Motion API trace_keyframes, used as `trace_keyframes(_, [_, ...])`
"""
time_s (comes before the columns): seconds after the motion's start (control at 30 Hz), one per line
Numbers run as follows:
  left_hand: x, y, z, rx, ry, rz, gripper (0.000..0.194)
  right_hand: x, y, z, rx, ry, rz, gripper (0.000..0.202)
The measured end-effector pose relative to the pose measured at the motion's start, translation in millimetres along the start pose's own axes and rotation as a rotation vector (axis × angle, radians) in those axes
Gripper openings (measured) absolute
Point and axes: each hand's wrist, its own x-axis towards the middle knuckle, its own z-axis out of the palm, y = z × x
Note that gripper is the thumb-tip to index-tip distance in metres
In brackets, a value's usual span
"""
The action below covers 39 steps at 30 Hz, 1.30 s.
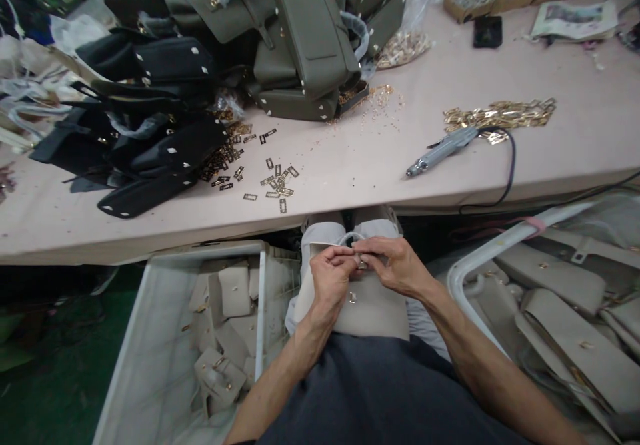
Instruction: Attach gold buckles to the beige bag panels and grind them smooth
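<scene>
A beige handbag (377,312) lies across my lap, with a small metal lock piece (353,297) on its front. My left hand (333,275) and my right hand (400,265) meet over the bag's upper part, fingers closed in a pinch. Between their fingertips shows a small shiny metal fitting (361,265); whether it is fixed to a strap is hidden by the fingers. Just beyond my hands the bag's wrapped handle (351,236) curves up.
Black handbags (173,145) and olive handbags (310,45) are piled on the table, beside loose metal frames (283,182). A corded electric screwdriver (440,152) lies near gold fittings (505,113). Bins of beige bags flank me: a left crate (145,338) and a right white-framed cart (470,265).
</scene>
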Motion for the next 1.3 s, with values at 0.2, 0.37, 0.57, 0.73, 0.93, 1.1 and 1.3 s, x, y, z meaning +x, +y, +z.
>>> trace_keyframes(0.2, [2,5,8.5,-0.008,0.030,0.058,0.018,-22,12,14,-0.142,0.118,-0.210,0.048])
trace_keyframes(0.37, [2,10,15.4,-0.069,-0.013,-0.053,0.020,-25,15,21,-0.264,0.223,-0.324,0.045])
trace_keyframes(0.57, [-15,12,14.2,0.196,-0.008,0.143,0.025,-15,3,3,-0.077,0.222,-0.256,0.026])
trace_keyframes(0.73, [-29,14,6.5,0.438,-0.104,0.448,0.034,-8,-15,-11,0.094,0.163,-0.130,0.016])
trace_keyframes(0.93, [-21,7,9.1,0.365,-0.318,0.275,0.038,-9,-17,-10,0.142,0.155,-0.013,0.018])
trace_keyframes(1.1, [-19,-4,13.3,0.277,-0.259,0.210,0.037,-9,-4,-3,0.247,0.242,0.211,0.015])
trace_keyframes(1.3, [-14,-8,12.0,0.252,-0.250,0.204,0.038,-13,8,0,0.447,0.171,0.329,0.017])
